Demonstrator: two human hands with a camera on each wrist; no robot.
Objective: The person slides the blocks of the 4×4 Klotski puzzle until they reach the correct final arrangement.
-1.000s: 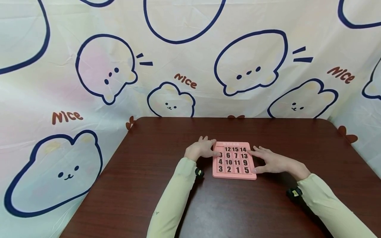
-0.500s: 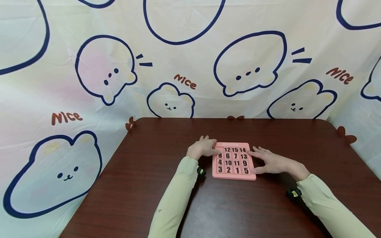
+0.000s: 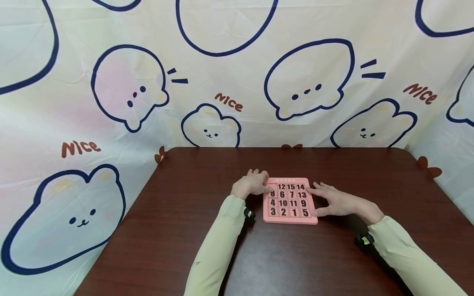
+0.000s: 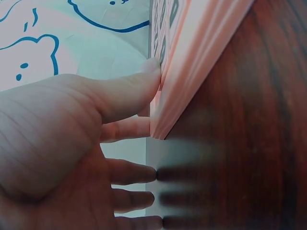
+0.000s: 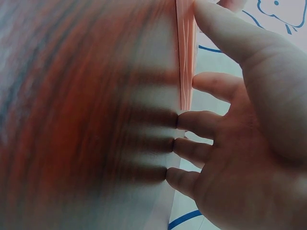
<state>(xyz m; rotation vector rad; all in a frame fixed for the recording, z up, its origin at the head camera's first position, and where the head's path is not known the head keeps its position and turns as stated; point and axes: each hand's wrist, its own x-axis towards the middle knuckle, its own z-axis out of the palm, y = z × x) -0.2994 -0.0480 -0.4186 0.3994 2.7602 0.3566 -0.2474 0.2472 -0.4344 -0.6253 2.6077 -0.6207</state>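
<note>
A pink number sliding puzzle (image 3: 290,218) lies flat on the brown table, its numbered tiles in rows and a gap at its far left corner. My left hand (image 3: 252,183) is at the puzzle's left side. Its thumb (image 4: 136,91) rests on the tile marked 8 (image 3: 273,195), partly covering it, and the index finger touches the frame by the far left corner. The other left fingers extend to the tabletop. On the right side, my right hand (image 3: 338,201) has its thumb and index finger against the puzzle's edge, with the remaining fingertips (image 5: 184,146) on the table.
The dark brown table (image 3: 185,230) runs back to a pale cloth (image 3: 255,82) printed with blue-outlined cartoon animals. A black wrist device (image 3: 364,240) is strapped at the right wrist, and another (image 3: 249,214) at the left.
The left thumb has shifted slightly on the tile marked 8, so more of the number shows. The right hand and the puzzle stay in place; the head view has drifted a little.
</note>
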